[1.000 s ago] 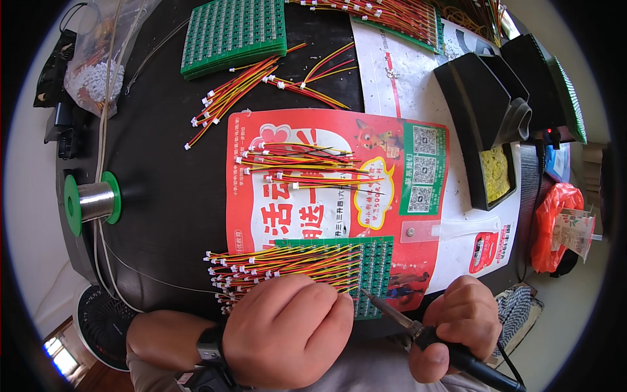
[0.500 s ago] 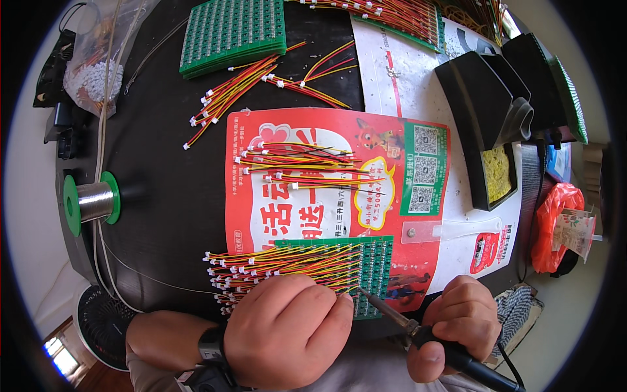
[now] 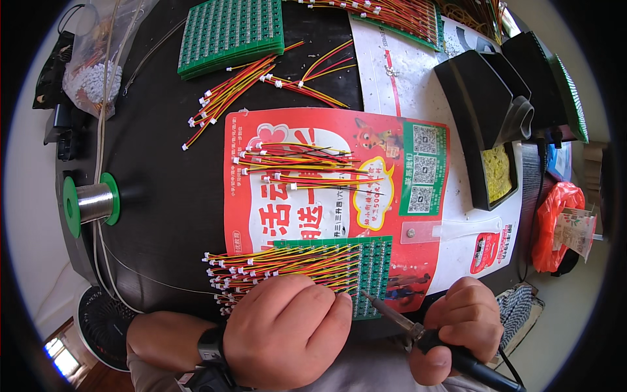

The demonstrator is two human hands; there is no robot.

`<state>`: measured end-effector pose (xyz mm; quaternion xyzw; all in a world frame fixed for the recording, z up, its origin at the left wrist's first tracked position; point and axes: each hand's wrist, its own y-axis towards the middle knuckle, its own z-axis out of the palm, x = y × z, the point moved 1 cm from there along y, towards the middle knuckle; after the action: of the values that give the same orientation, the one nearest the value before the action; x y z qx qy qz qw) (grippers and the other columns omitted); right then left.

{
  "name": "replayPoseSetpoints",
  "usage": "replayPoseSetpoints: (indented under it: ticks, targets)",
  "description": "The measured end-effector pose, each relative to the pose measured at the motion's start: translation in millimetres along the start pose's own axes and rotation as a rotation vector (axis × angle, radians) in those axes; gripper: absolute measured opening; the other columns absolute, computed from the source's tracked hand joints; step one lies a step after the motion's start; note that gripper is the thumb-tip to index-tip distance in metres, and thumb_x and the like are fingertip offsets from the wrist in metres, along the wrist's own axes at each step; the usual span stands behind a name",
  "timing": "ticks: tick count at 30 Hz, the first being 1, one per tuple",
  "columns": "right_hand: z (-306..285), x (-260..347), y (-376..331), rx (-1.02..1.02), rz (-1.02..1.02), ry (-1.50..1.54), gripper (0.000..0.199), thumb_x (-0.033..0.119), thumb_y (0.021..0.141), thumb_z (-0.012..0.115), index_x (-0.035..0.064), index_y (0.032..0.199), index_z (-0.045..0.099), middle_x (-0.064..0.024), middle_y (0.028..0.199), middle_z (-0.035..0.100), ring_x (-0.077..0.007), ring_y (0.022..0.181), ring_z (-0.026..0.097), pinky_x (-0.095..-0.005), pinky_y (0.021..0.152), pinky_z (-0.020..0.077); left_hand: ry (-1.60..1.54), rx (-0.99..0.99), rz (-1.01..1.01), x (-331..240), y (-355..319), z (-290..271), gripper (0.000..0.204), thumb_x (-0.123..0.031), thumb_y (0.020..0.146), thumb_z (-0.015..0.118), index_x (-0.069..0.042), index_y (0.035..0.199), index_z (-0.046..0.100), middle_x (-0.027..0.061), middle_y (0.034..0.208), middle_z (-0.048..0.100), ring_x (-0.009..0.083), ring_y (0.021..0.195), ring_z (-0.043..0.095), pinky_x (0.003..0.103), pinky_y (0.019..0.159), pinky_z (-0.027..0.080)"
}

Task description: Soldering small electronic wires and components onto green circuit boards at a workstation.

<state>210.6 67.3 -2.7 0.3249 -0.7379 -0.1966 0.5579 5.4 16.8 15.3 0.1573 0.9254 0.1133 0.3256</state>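
Observation:
My right hand (image 3: pixel 465 326) is wrapped round a soldering iron (image 3: pixel 428 340), its thin metal tip pointing up and left at a green circuit board (image 3: pixel 375 274). The tip is close to the board's surface; whether it touches I cannot tell. Rows of red, yellow and black wires (image 3: pixel 307 261) lie across the board, their white connectors past its left edge. Over the lower part of the board rests my left hand (image 3: pixel 287 330), closed, with curled fingers near the iron's tip. What its fingertips pinch is hidden beneath the hand.
A red and white printed sheet (image 3: pixel 424 251) lies under the board, with loose wires (image 3: pixel 313 166) on it. Stacked green boards (image 3: pixel 230 36) stand at the back left. A solder spool (image 3: pixel 95 200) is at left, an iron stand with yellow sponge (image 3: pixel 498 175) at right.
The soldering iron's tip has shifted very slightly right and toward me. My left hand stays almost still over the board.

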Motion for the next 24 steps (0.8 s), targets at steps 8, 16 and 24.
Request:
replayPoseSetpoints:
  ticks: [8,16,24]
  targets:
    - [2.9,1.0,1.1,-0.016,0.023,0.004,0.028,0.026,0.083,0.070,0.0049,0.075,0.053,-0.0004,0.056,0.043,-0.0128,0.046,0.039,-0.0296,0.043,0.0273,-0.003,0.020,0.020,0.3,2.8,-2.5,0.022,0.004,0.065,0.079,0.000,0.086,0.074,0.0062,0.078,0.063,0.0237,0.067,0.060,0.034,0.058,0.051]
    - [2.4,3.3,4.1,0.043,0.047,-0.019,0.028,0.027,0.084,0.069,0.0055,0.076,0.053,-0.0003,0.056,0.044,-0.0133,0.044,0.041,-0.0294,0.041,0.0292,0.005,0.021,0.017,0.5,2.7,-2.8,0.024,0.004,0.064,0.079,0.001,0.087,0.075,0.0068,0.079,0.063,0.0244,0.067,0.061,0.034,0.061,0.052]
    - [-0.4,3.1,6.6,0.104,0.051,-0.018,0.026,0.025,0.085,0.069,0.0054,0.078,0.053,0.0002,0.056,0.046,-0.0125,0.044,0.046,-0.0283,0.041,0.0327,-0.016,0.010,-0.026,1.5,-6.7,1.2,0.024,0.004,0.064,0.078,0.002,0.088,0.074,0.0071,0.079,0.064,0.0244,0.068,0.061,0.034,0.062,0.052]
